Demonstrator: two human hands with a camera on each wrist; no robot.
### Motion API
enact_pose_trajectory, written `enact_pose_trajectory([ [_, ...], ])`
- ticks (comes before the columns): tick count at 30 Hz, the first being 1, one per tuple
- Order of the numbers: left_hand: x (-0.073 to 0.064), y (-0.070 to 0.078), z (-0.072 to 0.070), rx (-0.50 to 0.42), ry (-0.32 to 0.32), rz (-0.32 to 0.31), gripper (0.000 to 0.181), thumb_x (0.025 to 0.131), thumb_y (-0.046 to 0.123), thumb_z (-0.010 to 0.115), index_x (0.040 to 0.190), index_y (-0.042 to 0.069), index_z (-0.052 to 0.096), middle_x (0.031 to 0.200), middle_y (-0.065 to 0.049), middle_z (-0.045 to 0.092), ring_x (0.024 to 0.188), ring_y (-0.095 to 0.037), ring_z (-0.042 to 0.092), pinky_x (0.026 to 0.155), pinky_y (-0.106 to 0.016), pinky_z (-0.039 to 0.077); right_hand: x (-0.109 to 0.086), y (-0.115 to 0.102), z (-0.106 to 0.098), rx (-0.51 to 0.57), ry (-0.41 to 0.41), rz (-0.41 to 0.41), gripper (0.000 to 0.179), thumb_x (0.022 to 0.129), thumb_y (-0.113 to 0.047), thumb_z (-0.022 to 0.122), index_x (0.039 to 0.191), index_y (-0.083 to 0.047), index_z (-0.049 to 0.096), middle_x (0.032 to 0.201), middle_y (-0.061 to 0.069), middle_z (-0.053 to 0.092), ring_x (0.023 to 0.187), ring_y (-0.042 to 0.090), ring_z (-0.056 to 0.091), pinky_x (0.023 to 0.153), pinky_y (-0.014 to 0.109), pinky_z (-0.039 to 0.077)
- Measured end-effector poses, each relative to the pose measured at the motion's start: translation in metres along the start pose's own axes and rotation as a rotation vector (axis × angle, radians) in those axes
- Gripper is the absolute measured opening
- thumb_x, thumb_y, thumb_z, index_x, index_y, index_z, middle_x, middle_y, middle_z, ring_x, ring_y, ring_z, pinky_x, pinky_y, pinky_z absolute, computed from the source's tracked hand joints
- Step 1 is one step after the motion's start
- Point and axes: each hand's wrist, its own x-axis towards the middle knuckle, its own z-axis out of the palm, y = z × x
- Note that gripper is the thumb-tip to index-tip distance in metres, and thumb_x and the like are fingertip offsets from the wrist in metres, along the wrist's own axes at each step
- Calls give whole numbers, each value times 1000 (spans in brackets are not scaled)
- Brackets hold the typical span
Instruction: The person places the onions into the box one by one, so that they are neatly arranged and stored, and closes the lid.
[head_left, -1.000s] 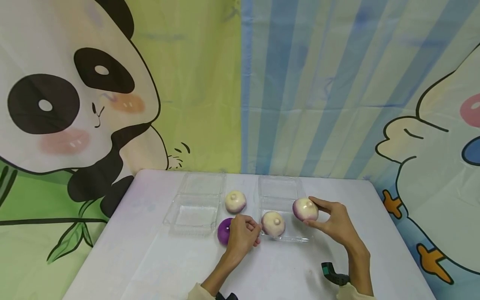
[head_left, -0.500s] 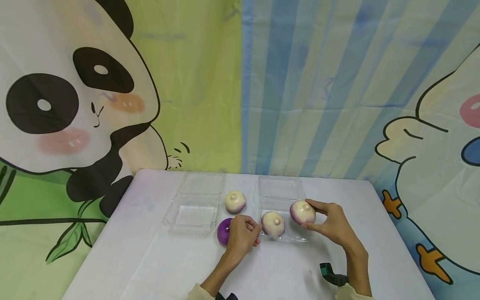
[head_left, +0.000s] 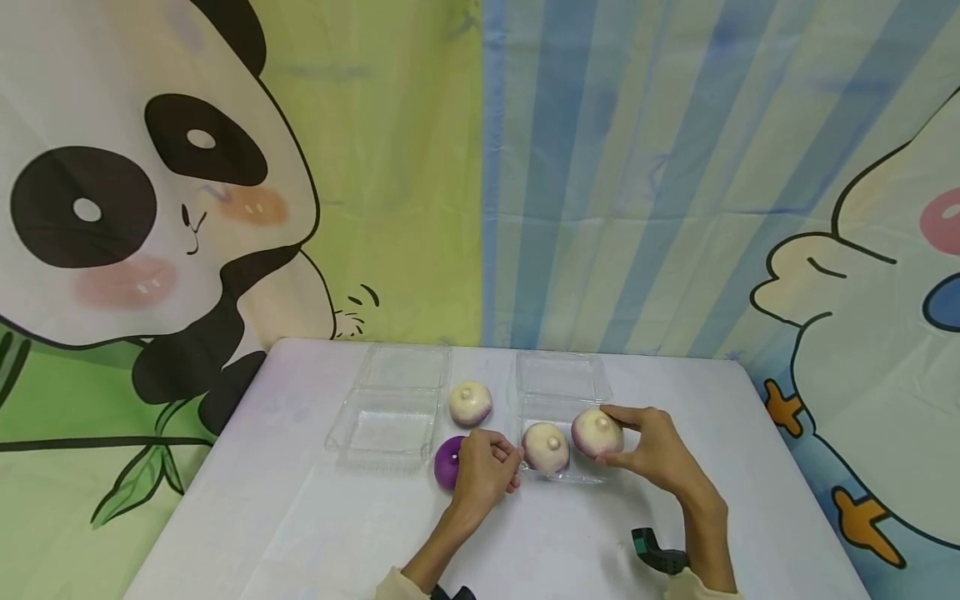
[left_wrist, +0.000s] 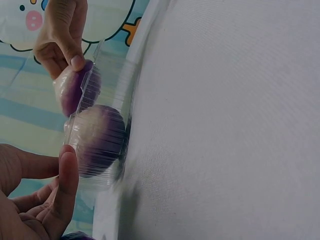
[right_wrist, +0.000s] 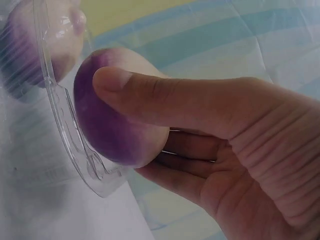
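My right hand (head_left: pixel 660 446) grips a round purple-and-white turnip (head_left: pixel 597 433) between thumb and fingers, over the right side of a clear hinged plastic container (head_left: pixel 564 375). The right wrist view shows this turnip (right_wrist: pixel 120 110) beside the container's rim, white side turned away. A second turnip (head_left: pixel 546 448) sits in the container's left side, seen through the ribbed wall in the left wrist view. My left hand (head_left: pixel 486 475) pinches the container's near left edge with thumb and finger. Partly behind that hand lies a purple round one (head_left: pixel 447 463) on the table.
Another purple-and-white turnip (head_left: pixel 471 404) lies on the white table (head_left: pixel 300 517) between the two containers. A second clear container (head_left: pixel 390 425) stands open at the left with nothing in it. A cartoon-printed curtain (head_left: pixel 420 167) hangs behind the table.
My right hand has moved left and down with its turnip, from the container's right edge to over its right side, close to the other turnip. The left hand stays put.
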Motion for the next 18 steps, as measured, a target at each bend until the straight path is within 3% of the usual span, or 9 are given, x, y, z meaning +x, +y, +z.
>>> enact_pose_trajectory([
  [18, 0, 0, 0, -9, -4, -12, 23, 96, -1, 75, 74, 1, 71, 54, -6, 69, 40, -12, 65, 43, -30, 58, 5, -8, 10, -25, -30, -7, 75, 67, -11, 105, 130, 12, 72, 132, 27, 76, 128, 49, 71, 110, 66, 54],
])
